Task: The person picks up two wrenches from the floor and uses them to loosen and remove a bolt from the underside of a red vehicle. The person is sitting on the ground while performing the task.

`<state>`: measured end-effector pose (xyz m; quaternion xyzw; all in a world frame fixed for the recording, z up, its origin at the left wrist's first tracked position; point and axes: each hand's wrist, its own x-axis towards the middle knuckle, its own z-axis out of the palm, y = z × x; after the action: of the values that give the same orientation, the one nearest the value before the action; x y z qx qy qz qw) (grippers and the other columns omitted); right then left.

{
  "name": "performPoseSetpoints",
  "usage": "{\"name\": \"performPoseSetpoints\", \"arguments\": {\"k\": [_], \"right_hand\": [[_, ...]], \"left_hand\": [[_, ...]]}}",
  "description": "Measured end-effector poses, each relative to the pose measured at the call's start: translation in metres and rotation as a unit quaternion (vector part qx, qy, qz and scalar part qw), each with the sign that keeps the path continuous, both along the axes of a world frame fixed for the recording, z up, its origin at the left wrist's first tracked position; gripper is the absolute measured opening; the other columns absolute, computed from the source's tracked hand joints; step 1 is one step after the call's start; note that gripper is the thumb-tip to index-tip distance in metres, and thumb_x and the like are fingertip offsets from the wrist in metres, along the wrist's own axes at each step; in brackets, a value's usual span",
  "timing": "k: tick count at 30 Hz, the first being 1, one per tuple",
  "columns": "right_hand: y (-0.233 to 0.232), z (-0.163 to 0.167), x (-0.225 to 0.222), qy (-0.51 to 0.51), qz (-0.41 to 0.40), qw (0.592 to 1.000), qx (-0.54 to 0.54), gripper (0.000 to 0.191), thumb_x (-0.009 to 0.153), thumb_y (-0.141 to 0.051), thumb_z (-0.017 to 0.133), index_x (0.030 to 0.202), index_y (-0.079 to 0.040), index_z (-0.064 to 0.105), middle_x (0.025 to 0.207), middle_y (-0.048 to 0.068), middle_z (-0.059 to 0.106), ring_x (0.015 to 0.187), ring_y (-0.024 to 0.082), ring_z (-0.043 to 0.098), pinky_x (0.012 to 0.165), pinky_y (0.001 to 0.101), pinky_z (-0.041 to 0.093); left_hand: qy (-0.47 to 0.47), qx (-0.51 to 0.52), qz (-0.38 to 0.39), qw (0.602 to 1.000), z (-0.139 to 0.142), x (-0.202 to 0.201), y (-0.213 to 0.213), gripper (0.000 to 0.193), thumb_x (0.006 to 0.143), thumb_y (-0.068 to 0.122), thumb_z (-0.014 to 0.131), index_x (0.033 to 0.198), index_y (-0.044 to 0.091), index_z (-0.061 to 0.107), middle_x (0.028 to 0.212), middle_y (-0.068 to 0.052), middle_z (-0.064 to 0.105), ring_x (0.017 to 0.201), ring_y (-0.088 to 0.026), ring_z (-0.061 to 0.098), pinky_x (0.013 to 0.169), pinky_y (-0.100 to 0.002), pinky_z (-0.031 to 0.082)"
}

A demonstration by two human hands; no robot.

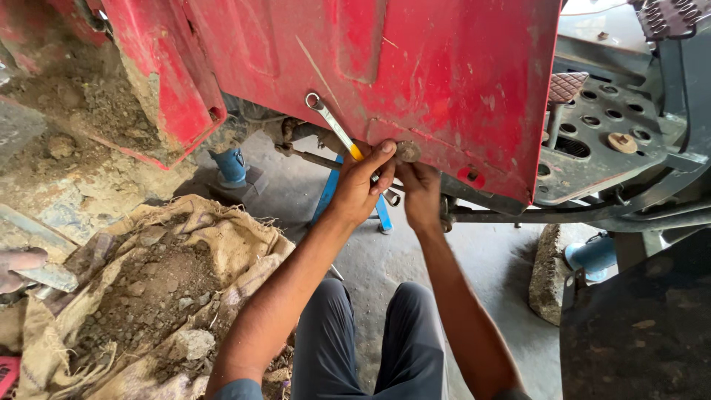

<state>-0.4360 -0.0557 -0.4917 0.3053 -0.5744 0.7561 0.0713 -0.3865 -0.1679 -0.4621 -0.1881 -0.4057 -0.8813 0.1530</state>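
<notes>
A big red metal panel (415, 74) of a machine fills the top of the view, scratched and dusty. It looks heavy and stiff, and it would not bend under a hand. Below it, at the left, an old brown sack (185, 281) is spread on the floor with dirt and stones heaped on it. A blue stand (326, 194) is seen under the panel, behind the hands.

A long shiny steel spanner with a ring end (331, 122) lies slanted against the panel, near its lower edge. It is hard and smooth and could slip if oily. It is best held far down the shaft, where a good turn can be made.

The left hand (361, 185) is closed around the lower end of the spanner, with the thumb pressed up toward a small round rusty nut (406, 151) at the panel's lower edge. The nut looks rough and gritty, so it should not slip much.

The right hand (419, 185) is curled just under that nut, fingertips touching it. Whether anything is pinched in it cannot be told.
</notes>
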Motion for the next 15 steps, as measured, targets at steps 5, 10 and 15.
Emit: {"name": "performPoseSetpoints", "arguments": {"k": [5,10,15], "right_hand": [[0.004,0.004,-0.004,-0.007,0.021,0.999,-0.031,0.020,0.105,-0.009,0.058,0.113,0.005,0.070,0.103,0.008,0.074,0.096,0.016,0.070,0.088,0.0314,0.056],[0.010,0.003,-0.005,-0.017,0.000,1.000,-0.018,0.021,0.101,-0.009,0.059,0.114,0.004,0.070,0.105,0.009,0.075,0.095,0.017,0.072,0.082,0.0314,0.056],[0.026,0.007,0.006,0.096,-0.096,0.982,0.133,0.022,0.107,-0.012,0.058,0.115,0.003,0.071,0.103,0.011,0.076,0.094,0.014,0.068,0.085,0.0292,0.053]], "left_hand": [[0.012,-0.005,-0.001,1.000,0.001,0.000,0.001,0.025,0.102,0.021,0.069,0.083,0.009,0.057,0.065,0.002,0.049,0.052,-0.006,0.043,0.044,-0.022,0.026],[0.019,0.005,0.005,1.000,0.004,-0.002,0.004,0.022,0.100,0.021,0.069,0.084,0.009,0.057,0.069,0.003,0.049,0.053,-0.007,0.044,0.044,-0.022,0.026],[0.035,0.005,0.007,0.999,0.003,0.000,0.007,0.027,0.103,0.023,0.068,0.083,0.010,0.056,0.067,0.002,0.048,0.052,-0.007,0.043,0.045,-0.023,0.027]]}}
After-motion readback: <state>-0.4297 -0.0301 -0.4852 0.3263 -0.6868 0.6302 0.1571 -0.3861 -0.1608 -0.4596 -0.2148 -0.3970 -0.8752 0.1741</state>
